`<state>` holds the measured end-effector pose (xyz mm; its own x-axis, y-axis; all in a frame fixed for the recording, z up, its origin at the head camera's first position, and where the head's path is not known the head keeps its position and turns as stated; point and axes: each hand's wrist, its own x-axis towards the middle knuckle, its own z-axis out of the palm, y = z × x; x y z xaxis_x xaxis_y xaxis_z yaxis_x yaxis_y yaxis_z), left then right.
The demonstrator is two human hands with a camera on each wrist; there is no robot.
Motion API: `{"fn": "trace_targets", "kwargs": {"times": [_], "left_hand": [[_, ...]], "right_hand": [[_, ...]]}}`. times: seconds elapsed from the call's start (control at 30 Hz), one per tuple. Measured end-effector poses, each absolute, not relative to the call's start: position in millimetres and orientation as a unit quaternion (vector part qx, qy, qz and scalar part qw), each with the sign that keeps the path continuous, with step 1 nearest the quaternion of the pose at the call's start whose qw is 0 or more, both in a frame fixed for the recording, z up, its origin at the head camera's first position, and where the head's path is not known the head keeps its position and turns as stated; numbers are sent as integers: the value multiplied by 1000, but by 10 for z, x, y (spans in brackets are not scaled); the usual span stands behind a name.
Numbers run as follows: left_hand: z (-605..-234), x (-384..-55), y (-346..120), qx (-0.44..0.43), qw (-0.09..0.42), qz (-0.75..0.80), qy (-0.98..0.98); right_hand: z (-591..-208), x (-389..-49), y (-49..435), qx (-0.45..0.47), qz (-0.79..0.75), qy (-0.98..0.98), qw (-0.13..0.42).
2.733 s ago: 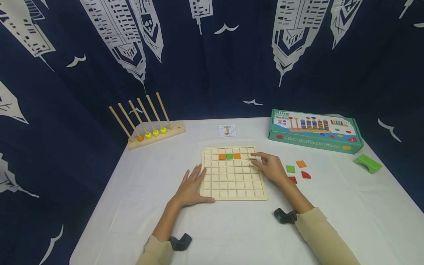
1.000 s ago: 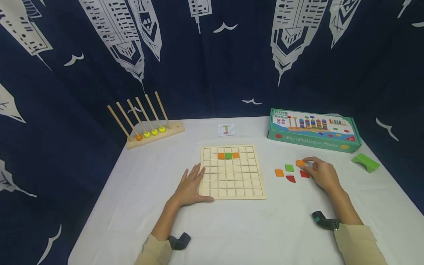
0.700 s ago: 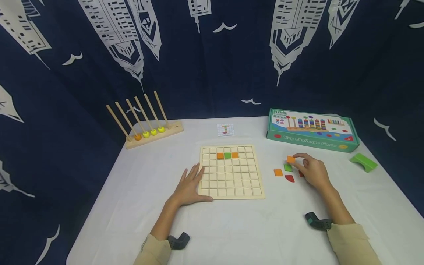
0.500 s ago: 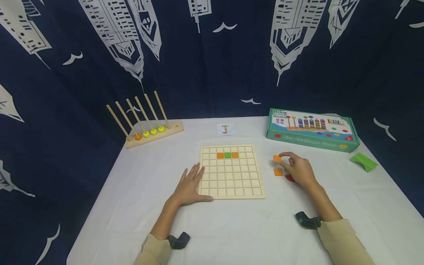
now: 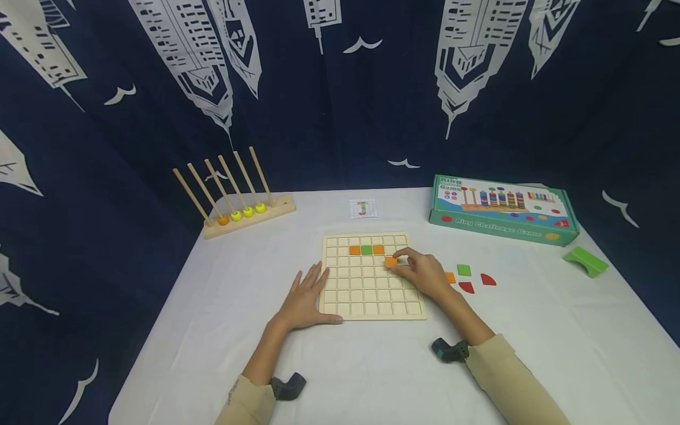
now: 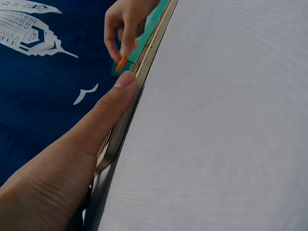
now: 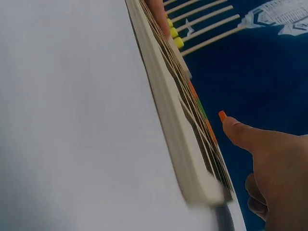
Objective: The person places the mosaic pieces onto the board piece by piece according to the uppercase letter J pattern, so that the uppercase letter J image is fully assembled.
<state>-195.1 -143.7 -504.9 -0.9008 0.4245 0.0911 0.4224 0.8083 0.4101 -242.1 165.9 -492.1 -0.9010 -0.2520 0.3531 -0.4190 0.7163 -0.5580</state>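
Pose, right hand (image 5: 425, 273): reaches in from the right over the board (image 5: 372, 297); thumb and index finger pinch the held orange tile (image 5: 390, 262)
Pose, left hand (image 5: 304, 304): on the board's left side; fingers straight and spread apart, thumb out along the near edge, nothing gripped
Held tile location: over the upper right part of the board, right of and a bit nearer than the set row
Set row: orange tile (image 5: 355, 250), green tile (image 5: 366, 250), second orange tile (image 5: 378, 250), side by side in grid cells
Loose pieces: right of the board on the tabletop (image 5: 372, 372); green square (image 5: 464, 270), two red rounded pieces (image 5: 466, 288), orange square (image 5: 450, 277) partly behind the right wrist
Head view only: full grid layout, pattern card (image 5: 363, 208) beyond the board, green arch block (image 5: 586, 261)
Right wrist view: tile at thumb tip, lifted clear of the board; index finger hidden
Left wrist view: held tile edge-on, thin; left thumb touching the board's edge
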Motion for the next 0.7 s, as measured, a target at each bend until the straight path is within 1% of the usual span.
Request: {"fn": "trace_targets", "kwargs": {"times": [0.23,0.43,0.7], "left_hand": [[-5055,-1953,-1438,222,7,213,952],[-5058,-1960,-1438,221,8,213,952],[-5053,-1957,-1436,219,11,207,953]], "right_hand": [[-4941,-2511,1383,200,333,-912,129],[-4940,-2573,1247,194,339,-910,137],[-4957,-2615,1176,186,328,-920,103]]}}
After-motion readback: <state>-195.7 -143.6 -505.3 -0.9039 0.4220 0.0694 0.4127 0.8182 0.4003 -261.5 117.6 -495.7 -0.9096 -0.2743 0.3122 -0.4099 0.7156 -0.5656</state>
